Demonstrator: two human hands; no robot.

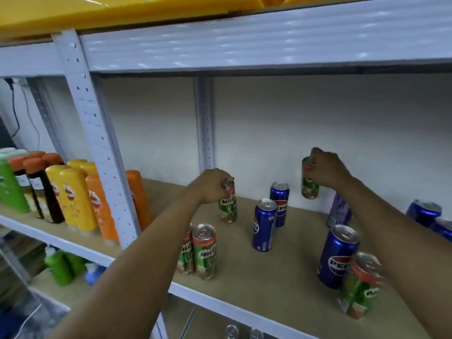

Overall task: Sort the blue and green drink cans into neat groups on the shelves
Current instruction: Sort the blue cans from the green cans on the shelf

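Observation:
My left hand (pixel 210 184) grips the top of a green Milo can (pixel 228 205) standing on the brown shelf board (pixel 288 267). My right hand (pixel 326 168) holds a second green can (pixel 308 187) lifted near the back wall. Two green Milo cans (pixel 201 252) stand together at the front left. Blue Pepsi cans stand mid-shelf (pixel 265 225), further back (pixel 280 204) and at the front right (pixel 337 256). Another green can (pixel 359 287) stands at the right front edge. More blue cans (pixel 424 212) lie at the far right.
A white perforated upright (pixel 97 133) divides this bay from yellow, orange and dark bottles (pixel 73 194) on the left. A purple can (pixel 338 211) stands behind my right forearm. Green bottles (pixel 60 267) sit on the lower shelf. A yellow bin (pixel 110 11) rests on top.

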